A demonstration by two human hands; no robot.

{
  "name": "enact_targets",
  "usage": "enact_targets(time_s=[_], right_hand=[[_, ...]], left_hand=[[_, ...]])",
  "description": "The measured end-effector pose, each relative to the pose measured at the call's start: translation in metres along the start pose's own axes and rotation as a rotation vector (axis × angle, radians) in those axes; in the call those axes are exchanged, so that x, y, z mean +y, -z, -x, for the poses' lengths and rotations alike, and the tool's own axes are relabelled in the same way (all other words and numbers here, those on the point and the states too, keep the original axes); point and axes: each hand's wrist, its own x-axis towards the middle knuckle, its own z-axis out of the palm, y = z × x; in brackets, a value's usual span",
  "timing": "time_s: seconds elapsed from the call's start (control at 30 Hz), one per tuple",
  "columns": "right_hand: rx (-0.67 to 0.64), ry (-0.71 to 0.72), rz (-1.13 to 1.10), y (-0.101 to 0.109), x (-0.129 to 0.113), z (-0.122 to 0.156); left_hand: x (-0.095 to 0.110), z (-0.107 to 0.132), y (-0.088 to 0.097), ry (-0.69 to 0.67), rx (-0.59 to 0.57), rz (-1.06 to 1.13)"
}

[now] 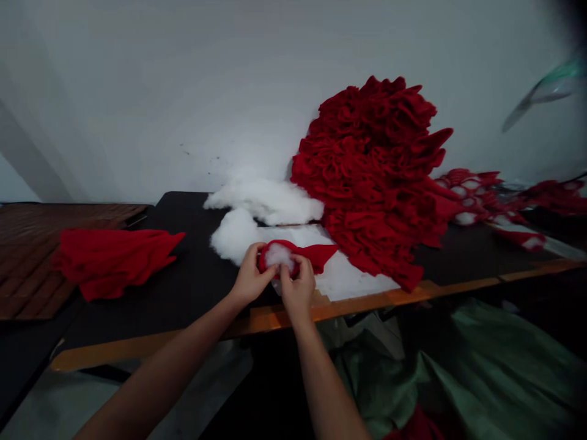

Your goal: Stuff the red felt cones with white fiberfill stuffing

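My left hand [250, 276] and my right hand [298, 288] both grip a small piece of red felt-like cloth [317, 256] at the table's front edge. Its open end is stuffed with white polyester fibre filling [279, 256], and my fingertips press around that opening. Just behind my hands, more loose white filling [236, 235] lies in soft clumps. A large heap of ruffled red cloth pieces [371, 171] rises to the right of the filling, against the wall.
A black table [192, 305] with an orange wooden edge runs across the view, a white sheet [353, 278] lying on it. Stuffed red pieces [472, 195] lie to the right. A folded red cloth [110, 263] rests left, beside a brown slatted surface [32, 256]. Green fabric [481, 373] hangs below.
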Motion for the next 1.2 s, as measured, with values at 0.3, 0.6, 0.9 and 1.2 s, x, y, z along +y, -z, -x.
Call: enact_targets(time_s=[0.3, 0.6, 0.9, 1.2], right_hand=[[0.066, -0.108, 0.152, 0.002, 0.005, -0.003], [-0.012, -0.021, 0.092, 0.007, -0.007, -0.007], [0.069, 0.069, 0.187, 0.002, -0.002, 0.001], [0.089, -0.05, 0.079, 0.002, 0.0, -0.005]], left_hand=[[-0.009, 0.002, 0.002, -0.088, 0.058, -0.08], [-0.01, 0.002, 0.0, -0.113, 0.001, -0.044], [-0.004, 0.002, 0.004, -0.082, 0.078, -0.152], [0.0, 0.0, 0.004, 0.03, 0.075, 0.011]])
